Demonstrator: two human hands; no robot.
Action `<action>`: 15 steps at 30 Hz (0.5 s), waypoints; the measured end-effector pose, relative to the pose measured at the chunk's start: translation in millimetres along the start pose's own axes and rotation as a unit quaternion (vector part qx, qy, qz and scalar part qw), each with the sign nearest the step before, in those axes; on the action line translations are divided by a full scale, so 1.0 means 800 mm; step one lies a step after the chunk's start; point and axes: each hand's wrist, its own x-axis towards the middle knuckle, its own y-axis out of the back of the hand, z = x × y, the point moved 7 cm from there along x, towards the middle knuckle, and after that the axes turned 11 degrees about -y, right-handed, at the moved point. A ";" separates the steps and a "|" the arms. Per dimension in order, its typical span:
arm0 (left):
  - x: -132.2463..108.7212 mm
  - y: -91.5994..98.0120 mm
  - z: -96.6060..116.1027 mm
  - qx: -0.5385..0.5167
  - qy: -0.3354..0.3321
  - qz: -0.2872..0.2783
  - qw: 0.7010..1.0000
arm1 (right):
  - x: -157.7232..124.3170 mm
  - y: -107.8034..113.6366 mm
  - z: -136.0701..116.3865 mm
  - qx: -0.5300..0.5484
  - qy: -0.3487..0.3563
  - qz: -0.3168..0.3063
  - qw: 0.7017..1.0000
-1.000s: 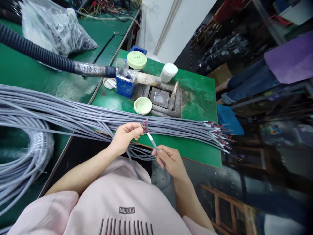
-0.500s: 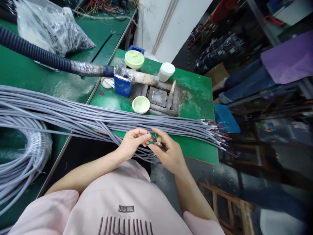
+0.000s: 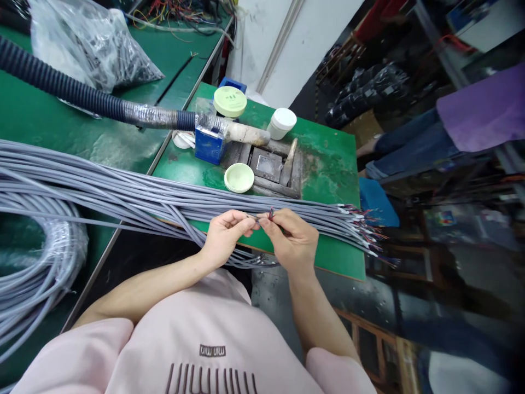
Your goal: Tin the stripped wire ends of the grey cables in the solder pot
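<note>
My left hand [image 3: 225,236] pinches the tip of a thin wire in front of my body. Close beside it, my right hand [image 3: 294,238] is closed on the thin coloured wires [image 3: 271,213], which stick up between thumb and forefinger. The fingertips of both hands nearly meet. Behind them a thick bundle of grey cables [image 3: 197,198] runs across the green bench [image 3: 328,164], its stripped coloured ends [image 3: 369,227] at the right. More cable ends [image 3: 254,258] lie below my hands.
A ribbed black hose [image 3: 102,104] ends above a blue block [image 3: 209,145]. Near it are a sooty metal plate [image 3: 268,164], a shallow green lid [image 3: 239,178] and a white tub [image 3: 281,123]. Coiled cable [image 3: 61,257] lies left. A person in purple [image 3: 484,104] is at the right.
My right hand has turned and moved slightly right and up, its fingers now folded round the wires. The wires now stick up above its thumb. My left hand has barely moved.
</note>
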 end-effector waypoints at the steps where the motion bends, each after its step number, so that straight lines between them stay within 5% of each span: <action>1: 0.002 0.000 -0.002 0.000 0.006 0.003 1.000 | 0.007 -0.001 -0.001 0.004 -0.002 -0.007 1.000; 6: 0.015 0.005 0.003 0.155 -0.009 -0.066 0.986 | 0.058 -0.005 0.006 -0.033 -0.010 -0.031 0.999; 12: 0.015 0.007 0.023 0.472 -0.259 -0.234 0.810 | 0.133 -0.042 0.024 -0.170 -0.013 -0.111 0.979; 15: 0.013 0.010 0.013 0.506 -0.293 -0.259 0.769 | 0.150 -0.068 0.033 -0.268 -0.022 -0.155 0.951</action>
